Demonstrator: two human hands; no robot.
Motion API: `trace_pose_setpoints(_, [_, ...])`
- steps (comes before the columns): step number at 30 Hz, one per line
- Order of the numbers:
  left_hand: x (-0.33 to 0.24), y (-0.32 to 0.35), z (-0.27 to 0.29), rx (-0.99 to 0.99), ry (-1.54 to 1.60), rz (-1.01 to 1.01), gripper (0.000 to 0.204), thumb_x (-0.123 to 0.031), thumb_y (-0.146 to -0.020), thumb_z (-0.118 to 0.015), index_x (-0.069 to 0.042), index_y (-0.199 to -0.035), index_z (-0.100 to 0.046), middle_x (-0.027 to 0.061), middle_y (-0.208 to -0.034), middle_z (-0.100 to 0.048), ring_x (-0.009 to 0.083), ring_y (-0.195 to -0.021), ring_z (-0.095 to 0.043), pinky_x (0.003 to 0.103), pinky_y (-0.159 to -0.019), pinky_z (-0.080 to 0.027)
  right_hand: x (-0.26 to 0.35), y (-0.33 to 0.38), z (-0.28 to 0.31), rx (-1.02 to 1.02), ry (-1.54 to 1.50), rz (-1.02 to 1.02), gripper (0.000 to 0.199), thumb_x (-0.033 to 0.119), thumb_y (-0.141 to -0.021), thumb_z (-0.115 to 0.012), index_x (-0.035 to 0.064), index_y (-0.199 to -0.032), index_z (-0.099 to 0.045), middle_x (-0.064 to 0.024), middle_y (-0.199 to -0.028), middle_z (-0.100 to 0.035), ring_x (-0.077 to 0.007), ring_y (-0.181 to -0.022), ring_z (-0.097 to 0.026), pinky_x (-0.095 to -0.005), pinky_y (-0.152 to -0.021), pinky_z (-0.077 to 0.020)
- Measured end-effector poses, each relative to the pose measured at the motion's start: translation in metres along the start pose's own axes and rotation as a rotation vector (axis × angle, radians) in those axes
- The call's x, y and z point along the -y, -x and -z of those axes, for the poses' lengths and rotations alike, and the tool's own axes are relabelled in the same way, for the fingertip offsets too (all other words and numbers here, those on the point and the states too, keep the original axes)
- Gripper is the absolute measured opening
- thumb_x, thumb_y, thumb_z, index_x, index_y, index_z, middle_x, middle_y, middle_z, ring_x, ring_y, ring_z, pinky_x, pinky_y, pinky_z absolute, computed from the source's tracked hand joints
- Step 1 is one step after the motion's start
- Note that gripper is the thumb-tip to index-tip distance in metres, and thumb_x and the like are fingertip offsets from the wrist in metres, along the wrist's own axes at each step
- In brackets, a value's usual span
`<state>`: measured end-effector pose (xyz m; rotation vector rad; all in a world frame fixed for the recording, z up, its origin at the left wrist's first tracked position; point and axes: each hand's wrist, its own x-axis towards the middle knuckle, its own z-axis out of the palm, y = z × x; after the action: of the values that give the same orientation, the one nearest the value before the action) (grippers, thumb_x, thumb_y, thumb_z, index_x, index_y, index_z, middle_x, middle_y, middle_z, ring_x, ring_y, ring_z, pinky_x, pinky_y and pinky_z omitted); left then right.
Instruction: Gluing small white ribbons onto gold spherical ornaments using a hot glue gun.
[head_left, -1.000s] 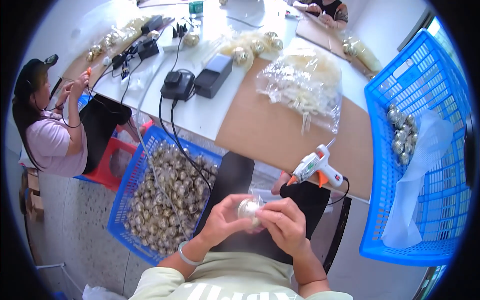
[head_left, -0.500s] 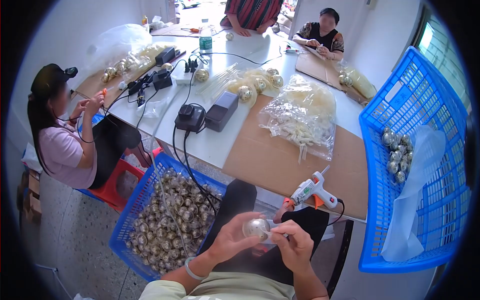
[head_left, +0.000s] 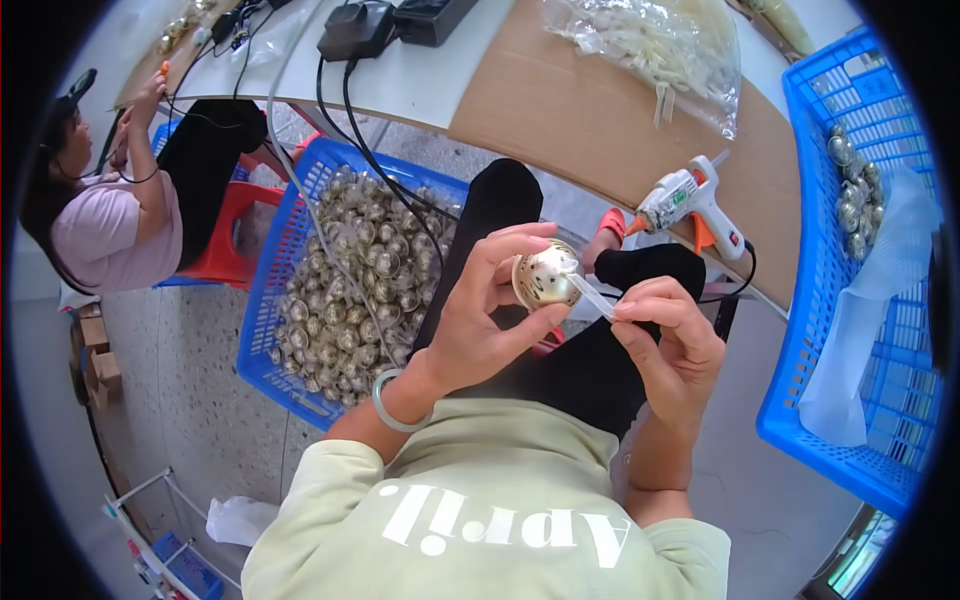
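Over my lap, my left hand (head_left: 480, 315) curls its thumb and fingers round a shiny pale-gold ball (head_left: 543, 280) with dark printed marks. A narrow, clear plastic strip (head_left: 597, 298) runs from a whitish spot on the ball toward the right. Its far end is pinched between the thumb and fingers of my right hand (head_left: 672, 335). Beyond that hand, a white-and-orange glue gun (head_left: 692, 205) lies at the table's edge, its cord trailing down.
A blue basket (head_left: 262, 335) full of similar balls stands on the floor at left, with cables hanging across it. Another blue basket (head_left: 785, 395) at right holds several balls and a translucent sheet. Cardboard (head_left: 560, 95) and a plastic bag (head_left: 660, 45) lie on the table. A person (head_left: 115, 220) sits at left.
The view has tilted downward, toward my lap. The ball has turned, so its printed marks show, and my right hand has drawn away from it, with the clear strip now visible between them.
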<state>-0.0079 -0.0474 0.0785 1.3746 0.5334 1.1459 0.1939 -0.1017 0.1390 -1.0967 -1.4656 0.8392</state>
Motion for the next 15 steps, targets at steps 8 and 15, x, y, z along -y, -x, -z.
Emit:
trace_pose_setpoints(8, [0.015,0.006,-0.001,0.052,-0.048,-0.035,0.055,0.001,-0.09,-0.071,-0.007,-0.136,-0.043,0.0208,-0.142,-0.043,0.0209,-0.116,-0.06,0.029,-0.085,-0.059,-0.016,0.004,0.0,-0.045,0.01,0.047,0.024,-0.012,-0.076,-0.076,-0.0013,-0.097,-0.07,-0.0124,-0.093,-0.069,-0.0233,-0.09,-0.066,-0.0341,-0.082,-0.0513])
trace_pose_setpoints(15, [0.022,0.003,0.003,0.154,-0.18,-0.072,0.057,-0.003,-0.09,-0.071,-0.006,-0.141,-0.047,0.017,-0.131,-0.051,0.0203,-0.118,-0.056,0.026,-0.077,-0.063,-0.027,0.004,0.003,-0.019,-0.104,0.063,0.021,-0.01,-0.081,-0.074,-0.0026,-0.1,-0.068,-0.0147,-0.096,-0.067,-0.0273,-0.095,-0.067,-0.0359,-0.084,-0.0531])
